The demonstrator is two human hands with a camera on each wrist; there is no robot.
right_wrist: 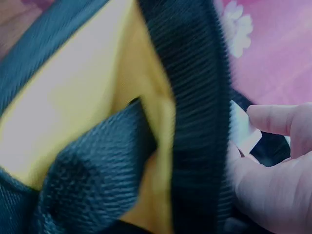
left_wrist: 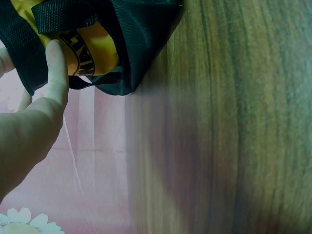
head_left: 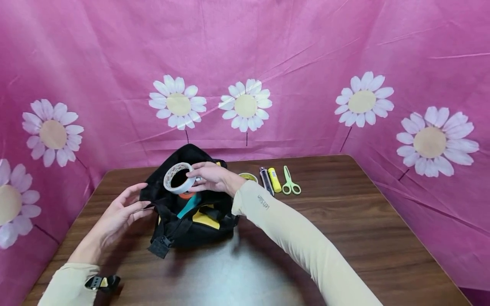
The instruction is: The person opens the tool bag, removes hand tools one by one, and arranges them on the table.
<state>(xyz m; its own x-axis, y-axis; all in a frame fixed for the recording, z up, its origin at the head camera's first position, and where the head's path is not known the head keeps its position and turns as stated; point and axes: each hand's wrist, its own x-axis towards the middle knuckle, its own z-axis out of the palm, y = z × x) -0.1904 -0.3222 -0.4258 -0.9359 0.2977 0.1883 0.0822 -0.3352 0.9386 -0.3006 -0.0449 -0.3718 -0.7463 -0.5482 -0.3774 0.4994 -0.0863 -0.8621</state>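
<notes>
Table [head_left: 344, 250] spreads before you, a black and yellow bag [head_left: 210, 237] on its left. Your left hand [head_left: 120, 210] pinches the bag's left edge. A teal thing [head_left: 189, 207] shows in the open mouth, and just beyond it your right hand [head_left: 214, 176] pinches a white tape roll [head_left: 183, 188]. Right of your right hand lie a yellowish roll [head_left: 249, 175], a dark slim tool [head_left: 266, 181], a yellow tube [head_left: 274, 180] and green scissors [head_left: 289, 182]. Farthest, pink flowered cloth [head_left: 287, 51] hangs.

A white tape ring [head_left: 167, 181] is over the black-and-yellow fabric bag [head_left: 191, 235]. Farther right, on the brown wooden table [head_left: 363, 212], a yellow cylindrical stick [head_left: 274, 180] lies left of light-green scissors [head_left: 289, 182].
</notes>
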